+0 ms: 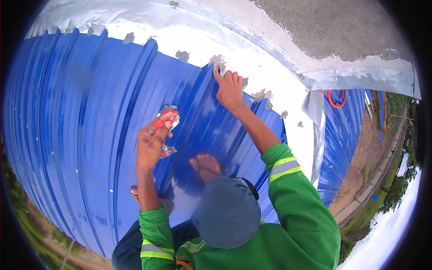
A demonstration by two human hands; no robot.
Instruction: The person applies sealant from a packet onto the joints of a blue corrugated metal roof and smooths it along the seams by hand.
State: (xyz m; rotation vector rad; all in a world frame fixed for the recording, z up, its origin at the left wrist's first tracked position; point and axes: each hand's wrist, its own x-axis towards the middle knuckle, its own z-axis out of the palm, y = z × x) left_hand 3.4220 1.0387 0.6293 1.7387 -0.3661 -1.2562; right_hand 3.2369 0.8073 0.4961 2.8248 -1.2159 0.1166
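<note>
Red packet (164, 118) gripped in left hand (150, 146); contents hidden.

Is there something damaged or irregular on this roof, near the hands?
Yes. The silver flashing strip above the blue corrugated roof has a ragged, torn lower edge, with grey sealant blobs scattered unevenly along it. The right hand presses one blob at that edge; the left hand holds a crumpled red packet.

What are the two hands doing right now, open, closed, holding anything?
Left hand: closed around a small red packet.
Right hand: open, empty, fingertips pressing a grey sealant patch at the edge of the blue corrugated roof.
</note>
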